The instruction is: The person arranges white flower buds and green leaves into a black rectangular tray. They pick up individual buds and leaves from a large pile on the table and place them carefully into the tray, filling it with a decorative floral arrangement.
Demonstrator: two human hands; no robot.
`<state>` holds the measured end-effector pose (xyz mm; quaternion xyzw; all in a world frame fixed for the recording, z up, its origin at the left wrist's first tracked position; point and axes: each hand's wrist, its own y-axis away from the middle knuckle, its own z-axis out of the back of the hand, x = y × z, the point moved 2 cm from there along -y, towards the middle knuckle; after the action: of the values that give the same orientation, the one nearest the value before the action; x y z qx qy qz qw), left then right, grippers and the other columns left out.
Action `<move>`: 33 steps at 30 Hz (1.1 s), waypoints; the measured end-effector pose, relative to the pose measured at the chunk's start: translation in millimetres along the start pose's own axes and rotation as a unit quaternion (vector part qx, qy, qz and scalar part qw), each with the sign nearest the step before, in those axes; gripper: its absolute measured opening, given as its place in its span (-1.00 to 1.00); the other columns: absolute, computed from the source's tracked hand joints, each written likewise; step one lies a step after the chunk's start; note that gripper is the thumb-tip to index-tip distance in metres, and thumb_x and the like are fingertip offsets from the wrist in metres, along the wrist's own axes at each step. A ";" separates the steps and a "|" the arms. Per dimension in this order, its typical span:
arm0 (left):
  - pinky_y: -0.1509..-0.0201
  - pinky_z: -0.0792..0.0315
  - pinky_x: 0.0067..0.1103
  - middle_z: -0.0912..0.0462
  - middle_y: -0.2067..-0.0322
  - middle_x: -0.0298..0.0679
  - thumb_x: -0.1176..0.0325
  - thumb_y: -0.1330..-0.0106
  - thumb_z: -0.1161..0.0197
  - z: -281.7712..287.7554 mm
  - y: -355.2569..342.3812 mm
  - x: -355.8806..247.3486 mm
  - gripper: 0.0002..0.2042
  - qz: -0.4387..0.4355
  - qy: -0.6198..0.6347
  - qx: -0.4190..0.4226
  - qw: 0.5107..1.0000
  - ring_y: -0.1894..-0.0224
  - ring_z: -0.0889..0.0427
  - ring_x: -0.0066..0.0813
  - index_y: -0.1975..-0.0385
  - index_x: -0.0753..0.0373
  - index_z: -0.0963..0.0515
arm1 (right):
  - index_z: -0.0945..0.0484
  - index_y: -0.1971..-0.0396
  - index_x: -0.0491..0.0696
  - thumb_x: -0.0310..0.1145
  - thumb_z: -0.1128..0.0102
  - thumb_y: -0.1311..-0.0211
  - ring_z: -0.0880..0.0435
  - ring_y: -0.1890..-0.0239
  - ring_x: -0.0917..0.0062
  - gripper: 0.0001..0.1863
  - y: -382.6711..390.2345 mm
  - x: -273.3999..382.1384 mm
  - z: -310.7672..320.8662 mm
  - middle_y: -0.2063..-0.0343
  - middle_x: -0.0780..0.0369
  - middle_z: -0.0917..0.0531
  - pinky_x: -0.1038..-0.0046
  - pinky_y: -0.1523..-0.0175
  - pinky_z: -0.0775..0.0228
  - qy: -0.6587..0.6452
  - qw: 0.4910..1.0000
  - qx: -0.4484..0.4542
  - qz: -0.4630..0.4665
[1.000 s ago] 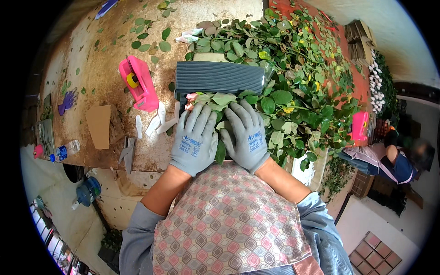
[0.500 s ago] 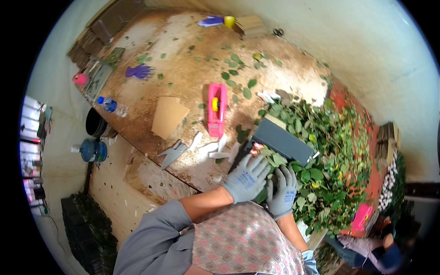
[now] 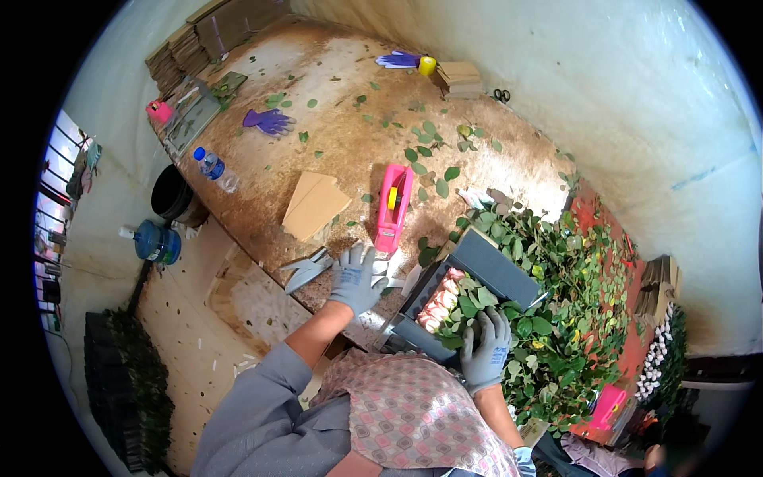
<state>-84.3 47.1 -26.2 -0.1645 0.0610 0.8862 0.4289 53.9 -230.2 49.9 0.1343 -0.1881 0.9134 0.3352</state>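
Note:
My left hand (image 3: 357, 283), in a grey glove, lies palm down over the table with its fingers spread, beside metal shears (image 3: 307, 269) and white paper strips (image 3: 388, 273). No object shows in its grasp. My right hand (image 3: 487, 352), gloved too, rests on the leafy end of a rose bunch, its fingers stretched and thumb apart. The pink roses (image 3: 442, 300) lie in a row in a dark grey box (image 3: 424, 335). Green leaves (image 3: 469, 304) cover the roses' right side. A dark grey panel (image 3: 494, 269) stands along the box's far side.
A pink tape dispenser (image 3: 393, 208) stands beyond my left hand, with cardboard sheets (image 3: 313, 205) to its left. Leafy stems (image 3: 556, 318) pile up on the right. Farther off are a purple glove (image 3: 269, 122) and a water bottle (image 3: 211, 164). Another person (image 3: 596, 455) is at lower right.
My left hand has left the box and moved left toward the shears and paper strips, uncovering the pink roses. My right hand stays by the leaves. The view has shifted slightly.

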 end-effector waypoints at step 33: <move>-0.37 -0.14 -0.12 -0.22 -0.41 -0.09 0.12 -0.19 -0.25 -85.6 -5.5 -20.1 -0.33 -0.220 0.002 0.071 0.973 -0.41 -0.22 -0.02 -0.39 -0.06 -0.35 | -0.51 -0.12 -0.11 -0.27 -0.27 -0.25 -0.47 -0.19 0.04 -0.54 4.5 -3.0 -0.9 -0.18 0.01 -0.51 0.08 -0.28 -0.26 -0.027 0.999 -0.002 -0.018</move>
<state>-47.9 14.3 -99.5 -0.1450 0.0870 0.7629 0.6240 53.0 -234.6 46.8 0.1613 -0.1968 0.9029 0.3464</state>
